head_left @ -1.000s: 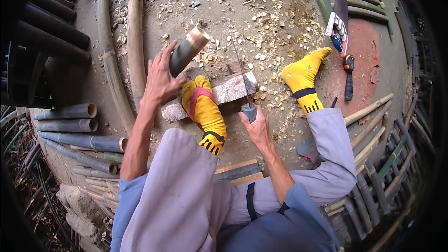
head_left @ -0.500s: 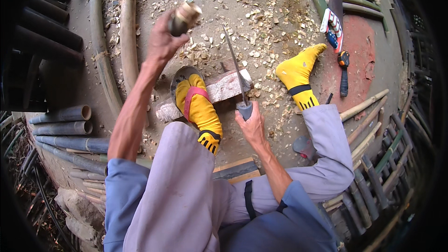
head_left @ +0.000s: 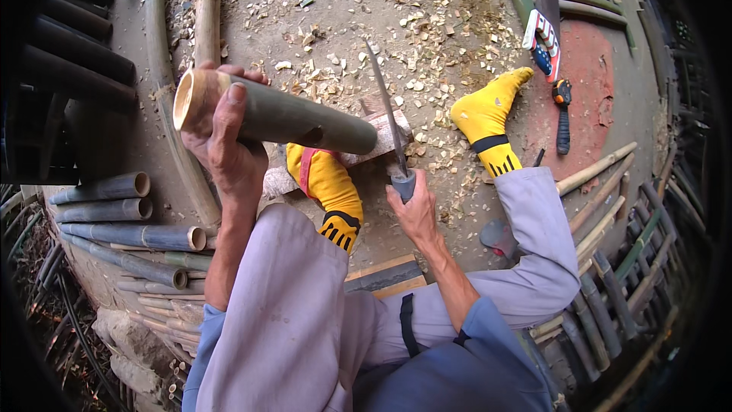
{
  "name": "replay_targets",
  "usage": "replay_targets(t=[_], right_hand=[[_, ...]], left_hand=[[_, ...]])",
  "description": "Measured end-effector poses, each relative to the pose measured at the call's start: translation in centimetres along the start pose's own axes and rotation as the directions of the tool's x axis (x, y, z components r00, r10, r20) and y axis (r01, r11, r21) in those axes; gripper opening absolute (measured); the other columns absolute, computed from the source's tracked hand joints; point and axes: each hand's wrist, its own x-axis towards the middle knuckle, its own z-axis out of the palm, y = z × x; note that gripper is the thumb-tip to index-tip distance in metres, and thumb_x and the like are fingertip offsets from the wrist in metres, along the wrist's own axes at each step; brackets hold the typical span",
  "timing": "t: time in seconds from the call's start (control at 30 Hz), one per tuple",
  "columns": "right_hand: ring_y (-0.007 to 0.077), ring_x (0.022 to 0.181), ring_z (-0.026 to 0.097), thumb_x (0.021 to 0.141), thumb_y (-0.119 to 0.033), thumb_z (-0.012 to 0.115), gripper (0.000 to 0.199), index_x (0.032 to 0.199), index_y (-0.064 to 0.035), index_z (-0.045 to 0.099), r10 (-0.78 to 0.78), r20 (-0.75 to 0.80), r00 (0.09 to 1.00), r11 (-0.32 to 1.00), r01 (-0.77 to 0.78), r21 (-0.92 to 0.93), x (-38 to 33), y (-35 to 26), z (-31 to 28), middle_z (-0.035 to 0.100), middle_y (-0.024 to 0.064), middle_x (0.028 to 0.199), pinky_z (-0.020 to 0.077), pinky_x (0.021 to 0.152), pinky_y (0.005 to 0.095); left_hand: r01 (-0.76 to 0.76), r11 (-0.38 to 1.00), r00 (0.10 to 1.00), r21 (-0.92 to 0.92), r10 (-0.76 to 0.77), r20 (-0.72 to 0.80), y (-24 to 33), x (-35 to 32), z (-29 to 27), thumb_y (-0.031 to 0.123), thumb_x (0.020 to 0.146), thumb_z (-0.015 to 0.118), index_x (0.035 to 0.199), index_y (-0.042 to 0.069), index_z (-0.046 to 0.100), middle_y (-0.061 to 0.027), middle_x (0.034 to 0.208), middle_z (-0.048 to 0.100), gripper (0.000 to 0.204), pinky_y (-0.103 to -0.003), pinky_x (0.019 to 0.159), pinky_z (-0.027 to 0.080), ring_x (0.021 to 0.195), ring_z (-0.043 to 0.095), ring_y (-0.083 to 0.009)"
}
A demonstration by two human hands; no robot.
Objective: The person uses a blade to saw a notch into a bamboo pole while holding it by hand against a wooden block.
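While left fingers (head_left: 226,118) curl round bamboo (head_left: 305,118), right fingers (head_left: 422,192) grip a knife (head_left: 388,103).

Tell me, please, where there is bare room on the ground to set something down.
The red patch looks mostly bare right of the orange-and-black tool, above the pale pole. Bare ground shows between the dark tubes and the long bamboo pole at left. Crowded: the wooden block, overlapped in view by the blade, bamboo tube and left foot.
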Motion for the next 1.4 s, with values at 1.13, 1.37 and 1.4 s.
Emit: replay_targets(t=[1.13, 1.37, 1.4], right_hand=[[0.0205, 0.065, 0.065, 0.08, -0.024, 0.073, 0.035, 0.096, -0.0022, 0.052, -0.191, -0.108, 0.976, 0.972, 0.204, 0.117, -0.6, -4.8, -1.8, 0.064, 0.012, 0.074, 0.0515, 0.059, 0.0343], [0.0163, 0.064, 0.064, 0.081, -0.022, 0.073, 0.034, 0.099, -0.0011, 0.054, -0.126, -0.064, 0.99, 0.989, 0.13, 0.072, 1.4, -0.7, 0.5, 0.064, 0.0099, 0.074, 0.052, 0.057, 0.0308], [0.0162, 0.064, 0.065, 0.081, -0.023, 0.072, 0.033, 0.099, -0.0009, 0.054, -0.037, 0.002, 0.999, 0.997, 0.037, 0.061, 1.6, -0.3, 0.5, 0.064, 0.01, 0.074, 0.052, 0.057, 0.0307]], left_hand=[[-0.094, 0.995, 0.996, 0.04, 0.094, 0.002, -1.1, -2.8, 2.6, 0.002, 0.075, 0.063, 0.116, -0.004, 0.046, -0.014, 0.096, 0.056, 0.045, -0.039, 0.081, 0.052, 0.087, 0.062, -0.0254], [-0.118, 0.991, 0.993, 0.06, 0.116, 0.025, -0.9, -3.0, 3.6, 0.004, 0.074, 0.065, 0.114, -0.005, 0.048, -0.0142, 0.095, 0.057, 0.045, -0.04, 0.079, 0.052, 0.085, 0.063, -0.0258], [-0.105, 0.99, 0.994, 0.093, 0.104, 0.02, -0.7, -3.6, 4.2, 0.003, 0.074, 0.066, 0.114, -0.005, 0.048, -0.0142, 0.095, 0.058, 0.045, -0.04, 0.08, 0.052, 0.085, 0.063, -0.0257]])
